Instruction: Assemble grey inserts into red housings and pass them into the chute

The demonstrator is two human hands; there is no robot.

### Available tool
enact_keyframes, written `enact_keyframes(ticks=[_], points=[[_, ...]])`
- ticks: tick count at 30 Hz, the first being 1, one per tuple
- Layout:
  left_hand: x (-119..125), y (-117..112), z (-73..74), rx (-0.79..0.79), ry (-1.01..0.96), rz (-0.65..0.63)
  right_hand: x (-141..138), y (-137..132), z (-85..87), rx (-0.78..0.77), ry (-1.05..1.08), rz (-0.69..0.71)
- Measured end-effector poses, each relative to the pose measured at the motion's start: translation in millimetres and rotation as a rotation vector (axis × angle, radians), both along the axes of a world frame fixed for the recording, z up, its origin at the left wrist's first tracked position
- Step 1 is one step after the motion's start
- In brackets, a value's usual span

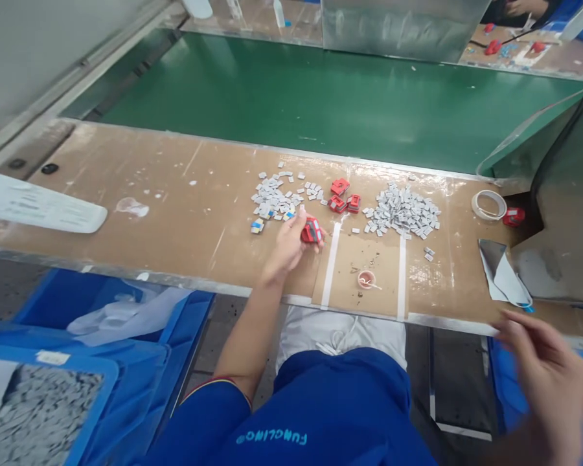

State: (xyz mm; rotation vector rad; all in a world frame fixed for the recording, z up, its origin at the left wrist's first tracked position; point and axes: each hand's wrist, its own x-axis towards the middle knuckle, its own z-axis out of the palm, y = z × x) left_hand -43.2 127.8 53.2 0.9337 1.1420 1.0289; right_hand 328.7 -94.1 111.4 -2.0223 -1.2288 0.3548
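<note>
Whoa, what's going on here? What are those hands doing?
A person at a brown workbench holds a small red piece in their left hand. Their right hand is raised and blurred past the bench's near edge, holding nothing that shows. A pile of small grey pieces and another pile lie on the bench, with more red pieces between them. A blue bin sits at lower left.

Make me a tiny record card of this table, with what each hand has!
Left hand: holding a small red plastic block
Right hand: raised, blurry, nothing seen in it
Beside left hand: two piles of small grey-white squares; three red plastic blocks
Table: long brown workbench
Below left: blue plastic crate of grey pieces
</note>
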Motion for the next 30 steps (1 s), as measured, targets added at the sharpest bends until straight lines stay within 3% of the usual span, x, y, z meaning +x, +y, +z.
enact_keyframes(ticks=[4,8,16,21,25,30], points=[[2,-39,-12.4,-0.118,-0.146,-0.111,-77,52,-50.9,-0.068,0.254,0.412],[-2,-68,-20.2,-0.041,-0.208,-0.277,-116,79,-63.4,0.048,0.201,0.597],[6,-106,-34.0,0.048,-0.292,-0.426,-129,94,-62.7,0.165,0.109,0.7],[16,-115,-41.9,0.133,-0.28,-0.31,-133,103,-70.4,0.286,0.076,0.618],[20,-118,-48.1,0.101,-0.241,-0.24,-132,107,-77.9,0.413,0.062,0.559],[22,-118,-54.2,0.188,-0.167,-0.162,-132,107,-89.1,0.414,0.123,0.52]])
